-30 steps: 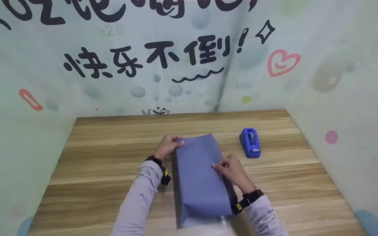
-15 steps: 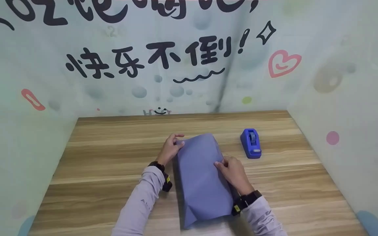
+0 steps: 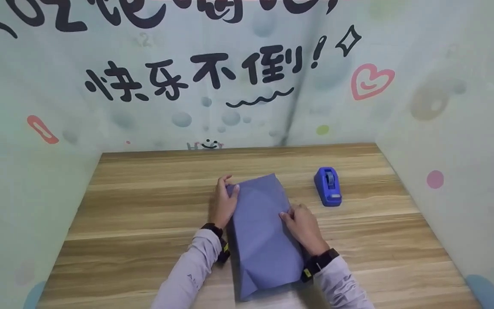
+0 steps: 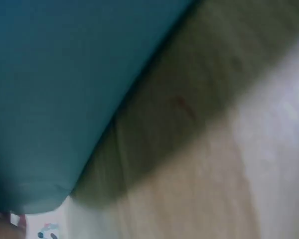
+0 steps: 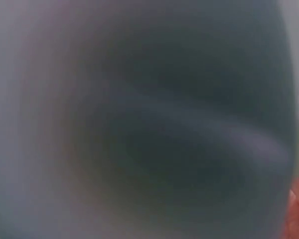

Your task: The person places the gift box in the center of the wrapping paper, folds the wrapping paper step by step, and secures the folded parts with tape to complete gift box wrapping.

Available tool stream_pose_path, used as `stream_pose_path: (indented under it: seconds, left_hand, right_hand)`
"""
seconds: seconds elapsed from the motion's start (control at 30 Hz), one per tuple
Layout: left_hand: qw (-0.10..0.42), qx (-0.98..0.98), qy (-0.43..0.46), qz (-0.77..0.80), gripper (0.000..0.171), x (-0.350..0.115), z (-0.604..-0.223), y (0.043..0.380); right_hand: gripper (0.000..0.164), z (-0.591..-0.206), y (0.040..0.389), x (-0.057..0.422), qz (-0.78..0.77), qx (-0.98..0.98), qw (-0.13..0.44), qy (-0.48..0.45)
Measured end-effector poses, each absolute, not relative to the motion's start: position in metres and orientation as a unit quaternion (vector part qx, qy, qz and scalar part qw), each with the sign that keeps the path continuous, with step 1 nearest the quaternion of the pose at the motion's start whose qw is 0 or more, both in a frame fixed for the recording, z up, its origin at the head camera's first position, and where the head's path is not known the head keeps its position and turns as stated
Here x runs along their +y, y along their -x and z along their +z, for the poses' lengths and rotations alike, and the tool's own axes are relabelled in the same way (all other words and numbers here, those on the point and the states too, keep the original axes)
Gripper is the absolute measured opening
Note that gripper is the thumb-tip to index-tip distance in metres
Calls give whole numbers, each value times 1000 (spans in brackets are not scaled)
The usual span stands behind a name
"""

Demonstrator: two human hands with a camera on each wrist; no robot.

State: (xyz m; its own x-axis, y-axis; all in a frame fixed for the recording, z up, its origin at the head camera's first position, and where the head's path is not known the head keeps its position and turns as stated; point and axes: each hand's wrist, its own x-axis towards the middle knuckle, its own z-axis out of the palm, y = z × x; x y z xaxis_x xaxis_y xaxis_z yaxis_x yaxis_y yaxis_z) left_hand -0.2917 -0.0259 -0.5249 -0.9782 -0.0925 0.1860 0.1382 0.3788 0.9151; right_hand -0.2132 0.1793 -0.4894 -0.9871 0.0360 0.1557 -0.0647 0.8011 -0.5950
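Note:
A blue-purple folded paper (image 3: pixel 262 240), box-like with a creased near end, lies lengthwise on the wooden table. Whether anything is inside is hidden. My left hand (image 3: pixel 224 206) grips its far left corner, thumb along the edge and fingers on the outer side. At the right edge, about midway along, my right hand (image 3: pixel 308 225) pinches the paper between thumb and fingers. The left wrist view shows one dark, blue-green side of the paper (image 4: pixel 65 89) close up. Blurred paper (image 5: pixel 149 124) fills most of the right wrist view, with a bit of finger at its lower right.
A blue tape dispenser (image 3: pixel 328 186) stands to the right of the paper, beyond my right hand. The wooden table (image 3: pixel 144 197) meets a printed cloth backdrop (image 3: pixel 247 124) at its far edge and side panels at left and right.
My left hand has slid nearer and turned more upright along the paper's left edge. The near end of the paper has folded flatter. My right hand stays at the right edge.

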Motion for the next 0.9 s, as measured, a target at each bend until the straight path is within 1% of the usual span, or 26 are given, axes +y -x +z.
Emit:
stream_pose_path:
  seconds: [0.03, 0.1, 0.13, 0.23, 0.33, 0.37, 0.43, 0.5, 0.57, 0.7, 0.9]
  left_hand:
    - [101, -836, 4, -540, 44, -27, -523, 287]
    - [72, -848, -16, -525, 54, -29, -516, 274]
    - [51, -852, -24, -520, 59, -30, -513, 266]
    - [-44, -846, -39, -531, 67, -38, -503, 236]
    - [-141, -801, -24, -581, 66, -48, -502, 206]
    - [-167, -780, -16, -602, 63, -50, -504, 197]
    - [-194, -750, 6, -632, 59, -53, -509, 183]
    - [-192, -734, 26, -651, 57, -53, -515, 174]
    - [-176, -730, 27, -660, 58, -49, -520, 168]
    - [-145, -738, -3, -659, 61, -40, -524, 161]
    - [-145, -745, -20, -651, 59, -33, -522, 156]
  right_hand:
    - [28, -490, 213, 179, 314, -946, 80, -8]
    - [28, -491, 213, 179, 317, -945, 79, -5]
    - [27, -491, 213, 179, 318, -944, 81, -6]
    - [26, -493, 213, 180, 333, -939, 79, -2]
    - [25, -495, 213, 182, 375, -925, 54, 26]
    - [28, -496, 213, 183, 391, -919, 39, 38]
    - [41, -496, 212, 185, 417, -907, 3, 62]
    - [54, -496, 212, 187, 426, -902, -23, 68]
    - [58, -495, 212, 188, 422, -904, -40, 62]
    - [53, -491, 211, 188, 391, -919, -38, 41]
    - [50, -489, 205, 189, 353, -935, -38, 22]
